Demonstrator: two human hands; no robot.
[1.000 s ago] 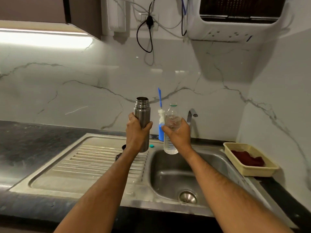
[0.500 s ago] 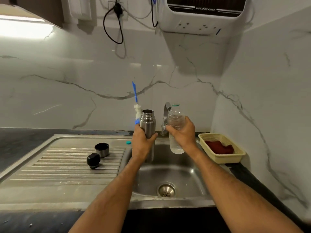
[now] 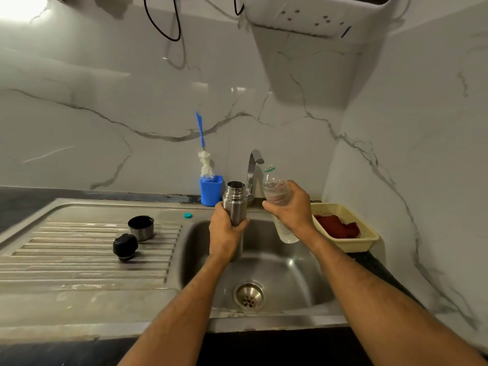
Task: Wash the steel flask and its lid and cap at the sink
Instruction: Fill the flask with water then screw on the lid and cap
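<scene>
Two hands: the left hand point(image 3: 225, 231) and the right hand point(image 3: 291, 210). One steel flask point(image 3: 234, 200), open at the top. One clear plastic bottle point(image 3: 277, 196). One steel cap point(image 3: 141, 227) and one black lid point(image 3: 125, 247), both on the draining board to the left. One small teal bottle cap point(image 3: 187, 215). One sink point(image 3: 277, 273) with one drain point(image 3: 248, 295) and one tap point(image 3: 254, 167). One blue holder point(image 3: 211, 190) with one brush point(image 3: 203, 154). One yellow basket point(image 3: 351, 233) on the right with one red cloth point(image 3: 336, 225).
</scene>
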